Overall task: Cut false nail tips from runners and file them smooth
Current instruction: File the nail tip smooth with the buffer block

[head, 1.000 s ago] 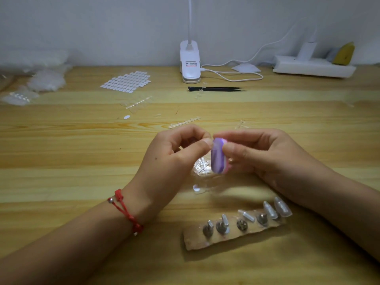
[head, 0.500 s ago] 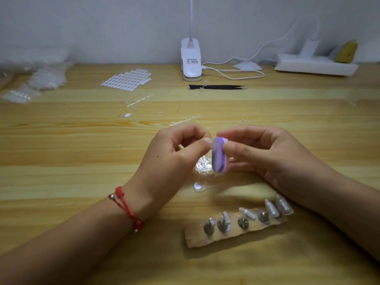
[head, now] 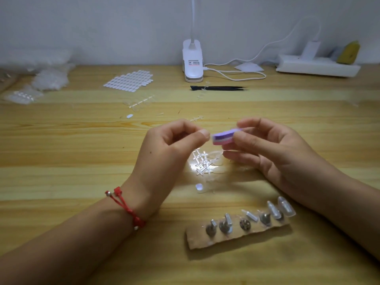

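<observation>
Nail file, 1 purple block pinched by right hand, left hand pinched closed, contents hidden

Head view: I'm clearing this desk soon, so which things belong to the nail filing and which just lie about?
In use: file block in the right hand; left hand pinched beside it; runner scraps; cardboard strip holding tips.
Lying about: lamp base, black tweezers, power strip, sheet of white ovals.
</observation>
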The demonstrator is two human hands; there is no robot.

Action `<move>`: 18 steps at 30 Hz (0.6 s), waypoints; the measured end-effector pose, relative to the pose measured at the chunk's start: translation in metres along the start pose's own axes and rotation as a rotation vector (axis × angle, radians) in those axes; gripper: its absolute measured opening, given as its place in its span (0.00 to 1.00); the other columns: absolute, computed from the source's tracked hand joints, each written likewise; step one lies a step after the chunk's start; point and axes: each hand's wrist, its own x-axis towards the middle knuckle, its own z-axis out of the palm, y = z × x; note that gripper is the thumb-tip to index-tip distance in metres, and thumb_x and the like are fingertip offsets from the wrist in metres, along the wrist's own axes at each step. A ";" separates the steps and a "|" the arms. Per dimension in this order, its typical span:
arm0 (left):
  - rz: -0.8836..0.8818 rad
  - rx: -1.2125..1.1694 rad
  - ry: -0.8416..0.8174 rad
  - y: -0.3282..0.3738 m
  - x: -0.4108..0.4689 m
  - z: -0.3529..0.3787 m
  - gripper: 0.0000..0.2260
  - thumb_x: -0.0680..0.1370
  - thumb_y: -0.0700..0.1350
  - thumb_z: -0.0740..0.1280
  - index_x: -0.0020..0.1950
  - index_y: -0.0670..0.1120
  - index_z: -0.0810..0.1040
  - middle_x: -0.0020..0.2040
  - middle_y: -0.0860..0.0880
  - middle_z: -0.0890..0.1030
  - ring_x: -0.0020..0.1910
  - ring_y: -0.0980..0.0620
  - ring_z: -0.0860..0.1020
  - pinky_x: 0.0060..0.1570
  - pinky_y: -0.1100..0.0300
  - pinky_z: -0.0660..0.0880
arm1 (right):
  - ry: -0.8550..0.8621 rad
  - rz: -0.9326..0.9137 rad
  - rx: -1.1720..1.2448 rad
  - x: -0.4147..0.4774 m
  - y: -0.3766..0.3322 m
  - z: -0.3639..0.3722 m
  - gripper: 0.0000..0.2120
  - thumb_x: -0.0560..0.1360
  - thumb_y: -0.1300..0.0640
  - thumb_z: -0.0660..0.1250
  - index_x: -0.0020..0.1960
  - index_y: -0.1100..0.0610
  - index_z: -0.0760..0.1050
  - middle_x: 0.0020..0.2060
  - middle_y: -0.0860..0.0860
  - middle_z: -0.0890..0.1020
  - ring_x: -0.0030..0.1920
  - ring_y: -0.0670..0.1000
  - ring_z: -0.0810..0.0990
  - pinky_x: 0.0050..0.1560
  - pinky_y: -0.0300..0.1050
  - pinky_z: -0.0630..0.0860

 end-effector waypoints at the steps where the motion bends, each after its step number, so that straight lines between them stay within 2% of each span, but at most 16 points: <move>1: -0.005 -0.021 0.023 -0.001 0.001 -0.001 0.06 0.74 0.38 0.68 0.37 0.41 0.80 0.23 0.58 0.71 0.25 0.63 0.68 0.29 0.75 0.64 | -0.015 0.005 -0.012 -0.001 0.000 0.000 0.12 0.62 0.61 0.72 0.45 0.58 0.79 0.39 0.55 0.84 0.40 0.54 0.85 0.40 0.41 0.81; 3: -0.003 -0.033 0.022 -0.001 0.001 -0.001 0.04 0.74 0.38 0.69 0.39 0.39 0.81 0.24 0.55 0.74 0.26 0.63 0.70 0.32 0.75 0.65 | -0.058 0.009 -0.074 -0.003 0.001 0.001 0.12 0.60 0.59 0.75 0.44 0.55 0.82 0.41 0.55 0.84 0.41 0.54 0.85 0.42 0.41 0.81; 5: 0.014 0.012 -0.048 0.000 0.000 0.001 0.04 0.73 0.39 0.71 0.38 0.40 0.81 0.32 0.36 0.77 0.31 0.52 0.72 0.37 0.67 0.68 | -0.074 0.007 -0.109 -0.003 0.001 0.001 0.13 0.60 0.57 0.76 0.45 0.53 0.83 0.42 0.55 0.85 0.42 0.55 0.86 0.43 0.41 0.81; 6: 0.017 0.028 -0.064 0.000 0.000 0.001 0.05 0.73 0.40 0.72 0.38 0.41 0.81 0.36 0.31 0.77 0.33 0.47 0.72 0.38 0.65 0.68 | -0.054 0.002 -0.079 -0.002 0.001 0.000 0.14 0.60 0.58 0.75 0.46 0.55 0.81 0.41 0.55 0.85 0.41 0.54 0.86 0.43 0.41 0.81; 7: 0.018 0.033 -0.052 0.000 0.000 0.001 0.05 0.73 0.40 0.72 0.37 0.42 0.81 0.36 0.30 0.75 0.31 0.49 0.70 0.36 0.67 0.67 | -0.025 0.001 -0.025 -0.001 0.000 -0.001 0.15 0.61 0.60 0.74 0.48 0.58 0.79 0.39 0.55 0.85 0.40 0.53 0.86 0.42 0.40 0.81; 8: 0.019 0.026 -0.020 0.000 0.000 0.001 0.06 0.73 0.40 0.71 0.36 0.42 0.80 0.32 0.33 0.73 0.29 0.56 0.68 0.32 0.70 0.66 | -0.002 0.002 0.024 0.000 0.000 -0.002 0.16 0.62 0.61 0.73 0.49 0.59 0.76 0.38 0.55 0.85 0.39 0.52 0.85 0.41 0.39 0.81; 10: 0.030 0.017 0.039 0.000 0.001 0.000 0.07 0.73 0.39 0.70 0.35 0.40 0.79 0.28 0.41 0.66 0.25 0.60 0.64 0.28 0.73 0.63 | -0.014 0.002 0.030 0.000 0.000 -0.002 0.15 0.64 0.62 0.72 0.50 0.59 0.75 0.38 0.55 0.85 0.39 0.52 0.85 0.41 0.39 0.81; 12: 0.038 0.044 0.021 0.000 0.001 0.000 0.07 0.73 0.39 0.70 0.36 0.38 0.79 0.30 0.37 0.66 0.28 0.57 0.66 0.30 0.70 0.64 | -0.068 0.002 -0.036 -0.001 0.000 -0.001 0.13 0.64 0.61 0.73 0.48 0.58 0.77 0.39 0.56 0.85 0.41 0.53 0.86 0.42 0.40 0.81; 14: 0.040 0.060 -0.025 0.000 0.000 0.001 0.07 0.73 0.38 0.70 0.36 0.37 0.78 0.32 0.32 0.69 0.32 0.51 0.67 0.32 0.67 0.65 | -0.044 0.005 -0.004 0.000 0.000 -0.001 0.15 0.63 0.61 0.73 0.48 0.58 0.75 0.38 0.55 0.85 0.40 0.53 0.86 0.42 0.40 0.81; 16: 0.039 0.042 0.000 -0.001 0.001 0.001 0.08 0.73 0.38 0.70 0.35 0.38 0.77 0.30 0.38 0.65 0.27 0.56 0.65 0.28 0.71 0.63 | 0.002 0.005 0.085 0.001 -0.001 -0.003 0.15 0.64 0.62 0.72 0.48 0.59 0.74 0.37 0.55 0.85 0.38 0.51 0.85 0.41 0.40 0.81; 18: 0.043 0.043 0.021 -0.002 0.001 0.000 0.08 0.73 0.38 0.70 0.34 0.38 0.77 0.30 0.41 0.63 0.25 0.58 0.62 0.26 0.73 0.61 | -0.036 0.015 0.036 0.001 0.000 -0.003 0.13 0.64 0.62 0.73 0.47 0.58 0.75 0.38 0.56 0.85 0.39 0.52 0.85 0.42 0.40 0.81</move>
